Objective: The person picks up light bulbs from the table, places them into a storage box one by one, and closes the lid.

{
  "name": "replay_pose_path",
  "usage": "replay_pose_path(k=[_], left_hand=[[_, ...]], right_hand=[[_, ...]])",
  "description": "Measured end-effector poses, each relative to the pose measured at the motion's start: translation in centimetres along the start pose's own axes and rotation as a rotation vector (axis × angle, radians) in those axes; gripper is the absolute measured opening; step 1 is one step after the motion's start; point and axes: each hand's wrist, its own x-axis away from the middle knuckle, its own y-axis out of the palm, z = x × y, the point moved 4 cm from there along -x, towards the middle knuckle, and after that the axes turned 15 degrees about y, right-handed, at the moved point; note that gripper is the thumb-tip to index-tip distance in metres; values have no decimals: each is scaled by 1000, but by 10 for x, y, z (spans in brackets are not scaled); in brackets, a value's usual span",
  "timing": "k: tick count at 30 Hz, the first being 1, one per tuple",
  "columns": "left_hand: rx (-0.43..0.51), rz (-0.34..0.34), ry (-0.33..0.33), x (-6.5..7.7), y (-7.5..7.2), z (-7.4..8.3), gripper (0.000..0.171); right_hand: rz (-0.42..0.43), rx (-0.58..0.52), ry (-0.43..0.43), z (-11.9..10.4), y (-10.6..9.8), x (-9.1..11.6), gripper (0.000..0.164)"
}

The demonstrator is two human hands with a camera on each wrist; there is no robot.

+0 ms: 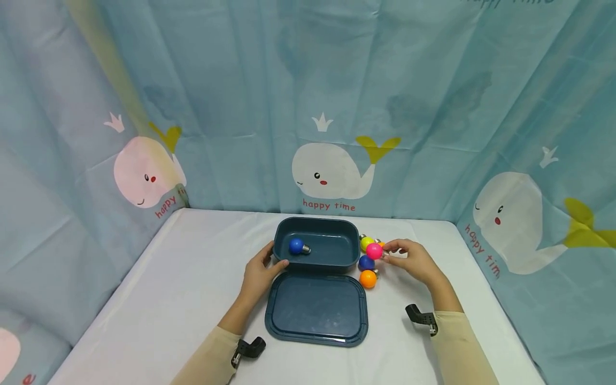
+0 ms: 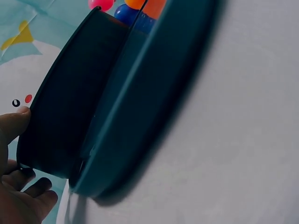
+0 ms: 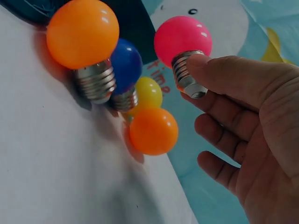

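Note:
Between thumb and fingers, my right hand pinches a pink light bulb by its metal screw base, raised above the other bulbs beside the box. The left hand grips the near left corner of a dark teal box, thumb at the rim and fingers along the outer wall. Inside the box, at the left, lies a blue bulb. Right of the box, bulbs lie grouped on the table: yellow, another blue, a near orange one and a farther orange one.
A dark teal lid lies flat on the white-covered table, directly in front of the box. Blue curtains printed with whales stand behind the table and along both sides. A black wrist camera is strapped to each sleeve.

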Motion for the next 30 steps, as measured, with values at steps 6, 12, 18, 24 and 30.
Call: replay_pose_path(k=[6,12,18,24,30], left_hand=[[22,24,-4,7,4,-3,74],[23,27,-7,7,4,-3,75],[0,46,-14,4,2,-4,74],[-5,55,-18,0,2,-4,74],[-8,55,-23,1,2,-5,75]], right_hand=[[-12,1,-10,-9,8,1,32],[-12,-19,-68,-25,7,2,29],[-39,5,-138,-48,0,-3,25],[-62,56,-179,-71,-5,-9,23],[-115,116,-186,-89,-3,-15,24]])
